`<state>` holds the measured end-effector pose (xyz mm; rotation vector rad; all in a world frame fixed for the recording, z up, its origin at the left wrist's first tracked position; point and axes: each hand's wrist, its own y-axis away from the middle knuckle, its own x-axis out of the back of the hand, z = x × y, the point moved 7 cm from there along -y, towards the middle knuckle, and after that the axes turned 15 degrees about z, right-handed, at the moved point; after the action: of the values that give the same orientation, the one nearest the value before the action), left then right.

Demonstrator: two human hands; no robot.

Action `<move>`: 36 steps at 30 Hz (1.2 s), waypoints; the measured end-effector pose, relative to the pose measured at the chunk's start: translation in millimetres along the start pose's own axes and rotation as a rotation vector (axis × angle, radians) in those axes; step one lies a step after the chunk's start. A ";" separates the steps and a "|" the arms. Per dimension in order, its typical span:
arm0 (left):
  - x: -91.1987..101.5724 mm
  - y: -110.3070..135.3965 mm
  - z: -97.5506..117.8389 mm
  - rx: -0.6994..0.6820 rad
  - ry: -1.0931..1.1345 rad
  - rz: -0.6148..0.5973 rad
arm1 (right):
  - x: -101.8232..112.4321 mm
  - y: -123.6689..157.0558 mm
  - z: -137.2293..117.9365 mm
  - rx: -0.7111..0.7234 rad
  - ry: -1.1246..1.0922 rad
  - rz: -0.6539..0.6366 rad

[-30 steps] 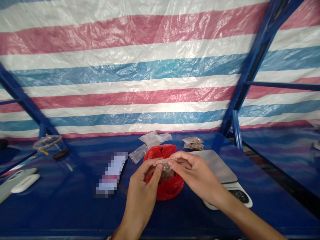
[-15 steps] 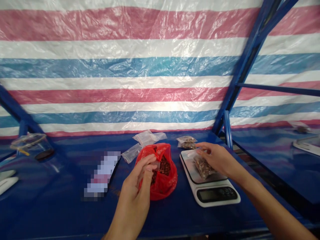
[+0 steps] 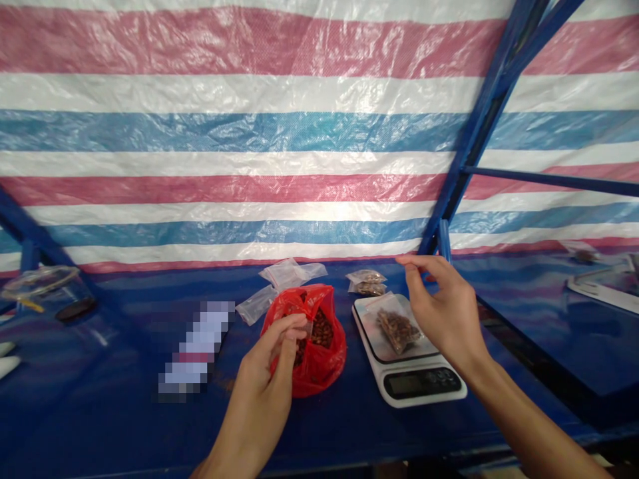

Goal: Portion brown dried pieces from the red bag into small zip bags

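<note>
My left hand (image 3: 267, 372) is over a red plastic bag (image 3: 324, 372), its thumb and fingers closed on a small clear plastic piece (image 3: 309, 328) whose kind I cannot make out. Small brown pieces, like beans or seeds, fill the open red bag. To the right, a clear bag of brown pieces (image 3: 395, 327) lies on the plate of a white kitchen scale (image 3: 424, 392). Above the scale's right side, my right hand (image 3: 444, 309) is raised, apart from that bag. Its thumb and index finger come together, with nothing visible between them. The scale's display reading is illegible.
Several clear bags (image 3: 292, 274) lie behind the red bag, and small filled bags (image 3: 367, 283) behind the scale. A blurred-out flat device (image 3: 200, 349) lies left, beyond it a clear tub (image 3: 74, 293). Blue metal bars (image 3: 459, 166) and striped sheeting (image 3: 249, 133) border the blue table (image 3: 124, 426).
My right hand has let go of the clear bag on the scale and lifted up and to the right. My left hand stays at the red bag. The whole view has shifted slightly.
</note>
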<state>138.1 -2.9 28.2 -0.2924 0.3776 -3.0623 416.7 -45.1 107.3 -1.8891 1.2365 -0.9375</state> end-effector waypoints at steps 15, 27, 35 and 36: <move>-3.3 2.7 -5.9 0.026 -0.045 -0.049 | -1.1 3.6 -5.9 0.004 -0.027 -0.009; -1.6 1.3 -7.1 -0.034 -0.061 -0.038 | -12.1 10.5 11.9 0.026 0.241 -0.188; -1.2 2.3 1.7 -0.037 -0.071 -0.034 | -26.2 42.6 37.9 -0.012 0.572 -0.613; -1.3 2.4 3.2 -0.039 -0.074 -0.034 | -27.9 44.9 39.5 -0.027 0.562 -0.643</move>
<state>140.1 -5.8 30.5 -0.4167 0.4336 -3.0694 422.3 -27.1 44.1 -2.1666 0.9216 -1.8964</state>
